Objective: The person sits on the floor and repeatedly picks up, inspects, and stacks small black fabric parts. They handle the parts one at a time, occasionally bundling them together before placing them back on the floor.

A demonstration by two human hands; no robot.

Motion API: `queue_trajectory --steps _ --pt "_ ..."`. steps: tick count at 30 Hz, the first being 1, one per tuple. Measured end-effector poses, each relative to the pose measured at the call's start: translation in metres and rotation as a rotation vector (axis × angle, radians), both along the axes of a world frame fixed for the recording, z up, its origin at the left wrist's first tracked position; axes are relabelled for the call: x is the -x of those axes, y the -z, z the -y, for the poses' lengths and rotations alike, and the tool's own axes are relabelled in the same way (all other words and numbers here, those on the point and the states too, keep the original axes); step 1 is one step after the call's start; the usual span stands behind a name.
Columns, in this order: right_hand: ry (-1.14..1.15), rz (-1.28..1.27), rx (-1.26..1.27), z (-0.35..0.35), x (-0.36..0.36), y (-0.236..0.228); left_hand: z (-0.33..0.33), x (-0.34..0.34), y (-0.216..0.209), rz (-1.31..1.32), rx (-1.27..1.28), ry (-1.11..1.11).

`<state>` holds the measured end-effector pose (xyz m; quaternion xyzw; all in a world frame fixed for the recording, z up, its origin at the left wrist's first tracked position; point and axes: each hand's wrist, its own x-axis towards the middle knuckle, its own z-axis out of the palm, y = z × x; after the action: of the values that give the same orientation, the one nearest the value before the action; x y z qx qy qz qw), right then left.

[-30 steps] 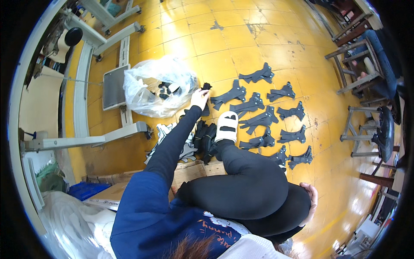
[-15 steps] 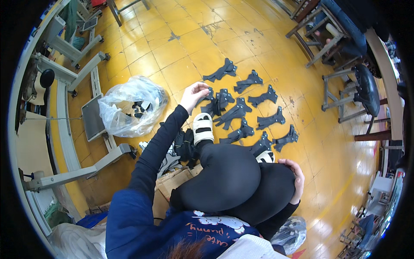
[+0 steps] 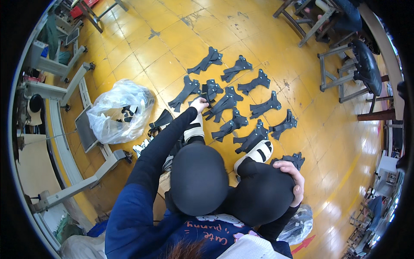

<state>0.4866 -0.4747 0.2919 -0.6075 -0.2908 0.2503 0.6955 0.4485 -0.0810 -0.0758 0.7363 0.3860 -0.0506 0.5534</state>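
Note:
Bundles of flat black straps with metal snaps, such as a strap bundle (image 3: 226,103), lie in loose rows on the yellow tiled floor. My left hand (image 3: 199,105) reaches down beside my left sandal (image 3: 195,128). Its fingers are pinched at the lower end of another black strap bundle (image 3: 211,89), partly covering that end. Just left of it lies a separate strap bundle (image 3: 185,93), apart from my hand. My right hand (image 3: 293,179) rests on my right knee, fingers spread over it and holding nothing. Beyond that knee a further bundle (image 3: 295,160) shows partly.
A clear plastic bag (image 3: 120,112) with black pieces inside stands at the left, beside a metal machine frame (image 3: 97,170) with a pedal. More black straps (image 3: 161,121) lie by my left forearm. A black-seated stool (image 3: 364,69) stands at the right; another plastic bag (image 3: 297,224) lies behind my right arm.
My left hand has let go of one strap bundle, which now lies flat, and moved to the neighbouring one. My knees have parted, uncovering my right sandal. The view has shifted.

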Motion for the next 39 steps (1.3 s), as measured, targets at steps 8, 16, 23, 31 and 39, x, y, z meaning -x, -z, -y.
queue_trajectory --steps 8,16,23,31,39 --pt "-0.402 -0.043 -0.112 0.017 -0.052 0.025 0.003 -0.057 0.004 -0.356 -0.318 -0.111" --pt "-0.687 0.037 0.477 -0.048 -0.103 0.071 -0.022 -0.054 0.0 -0.39 -0.464 -0.097" --pt "-0.687 0.619 0.795 -0.069 -0.087 0.15 0.016 -0.044 -0.096 0.252 0.166 -0.18" --pt "-0.255 0.469 0.488 -0.087 -0.099 0.139 0.08 -0.042 -0.18 0.325 0.723 0.062" --pt "0.022 0.043 0.395 -0.101 -0.109 0.129 0.105 -0.058 -0.201 0.186 0.709 0.335"
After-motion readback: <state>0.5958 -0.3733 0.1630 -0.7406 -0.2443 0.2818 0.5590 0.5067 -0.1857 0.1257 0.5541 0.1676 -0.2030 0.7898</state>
